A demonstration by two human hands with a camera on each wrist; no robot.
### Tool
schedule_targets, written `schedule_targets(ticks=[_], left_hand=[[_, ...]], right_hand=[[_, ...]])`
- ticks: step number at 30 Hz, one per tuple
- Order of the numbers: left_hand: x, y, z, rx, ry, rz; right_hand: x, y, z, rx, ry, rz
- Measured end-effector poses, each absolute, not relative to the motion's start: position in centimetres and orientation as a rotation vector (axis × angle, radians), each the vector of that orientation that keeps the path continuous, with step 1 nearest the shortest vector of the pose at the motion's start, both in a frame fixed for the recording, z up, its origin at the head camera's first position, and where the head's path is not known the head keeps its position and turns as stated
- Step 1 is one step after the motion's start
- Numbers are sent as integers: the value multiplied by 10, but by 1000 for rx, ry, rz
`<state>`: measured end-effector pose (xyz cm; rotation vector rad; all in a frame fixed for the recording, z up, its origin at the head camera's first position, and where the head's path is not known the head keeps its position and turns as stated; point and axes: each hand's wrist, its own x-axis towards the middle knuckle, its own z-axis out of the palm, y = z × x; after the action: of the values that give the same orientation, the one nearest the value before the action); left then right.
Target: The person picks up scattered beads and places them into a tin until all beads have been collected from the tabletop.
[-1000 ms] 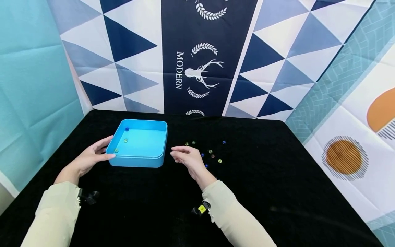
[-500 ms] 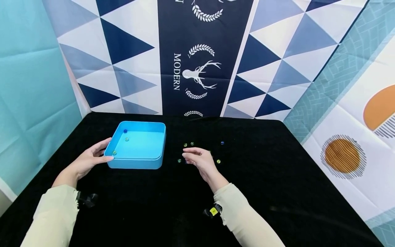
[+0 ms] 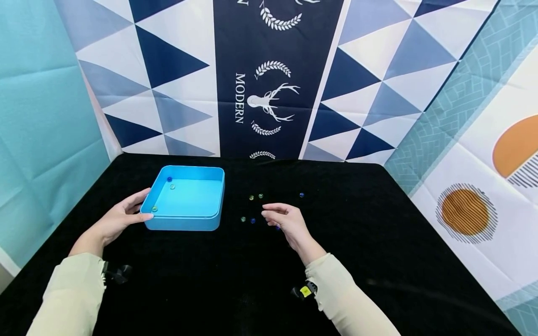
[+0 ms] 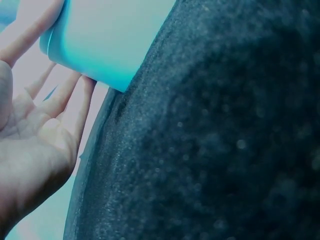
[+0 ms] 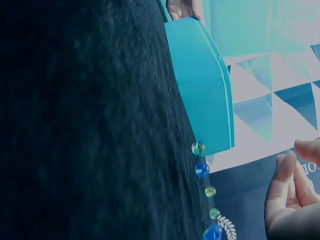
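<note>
A square, open-topped light-blue box (image 3: pixel 185 224) stands on the black cloth at the left. My left hand (image 3: pixel 115 218) holds its near left corner, thumb on the near rim and fingers along the left side, as the left wrist view also shows. Inside lie a dark blue marble (image 3: pixel 169 179), a pale green marble (image 3: pixel 173 186) and a yellow-green marble (image 3: pixel 154 208). My right hand (image 3: pixel 294 228) hovers among loose marbles right of the box, with a gap between thumb and fingers and nothing visible there. A blue marble (image 3: pixel 278 227) shows beneath it.
Left of my right hand lie a green marble (image 3: pixel 243 219) and a blue marble (image 3: pixel 253 220). Farther back are a yellowish marble (image 3: pixel 251 198), a green marble (image 3: pixel 261 196) and another blue marble (image 3: pixel 301 195). Patterned cloth (image 3: pixel 180 93) hangs behind the black-covered table (image 3: pixel 210 289).
My right hand has moved right, away from the box, uncovering a green and a blue marble and covering others. The pale green marble in the box has rolled slightly back. My left hand keeps its hold.
</note>
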<state>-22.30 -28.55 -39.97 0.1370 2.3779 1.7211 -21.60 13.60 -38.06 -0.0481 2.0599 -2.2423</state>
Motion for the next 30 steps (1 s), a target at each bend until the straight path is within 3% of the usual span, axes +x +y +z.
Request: schedule_targets(ticks=[30], left_hand=[[-226,-288,-398,127,2356,1725]], right_hand=[[-221,196,-375,23,2129,-2210]])
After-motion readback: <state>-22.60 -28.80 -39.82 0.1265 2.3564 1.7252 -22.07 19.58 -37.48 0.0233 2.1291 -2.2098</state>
